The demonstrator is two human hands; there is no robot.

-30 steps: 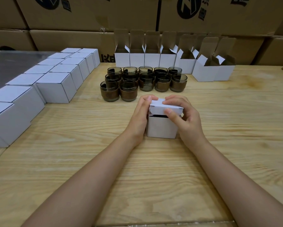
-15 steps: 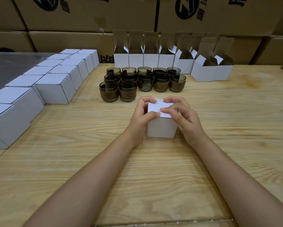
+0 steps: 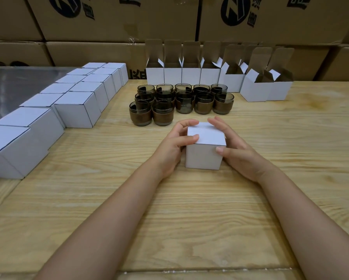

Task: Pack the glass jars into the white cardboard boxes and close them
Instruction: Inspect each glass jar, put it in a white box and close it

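White box [image 3: 207,139] held between left hand [image 3: 170,147] and right hand [image 3: 241,156]

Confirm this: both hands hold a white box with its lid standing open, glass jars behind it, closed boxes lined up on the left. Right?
Not quite. The head view shows the white box closed, its lid flat. The rest holds: the left hand and right hand hold it, glass jars stand behind, and closed boxes line the left.
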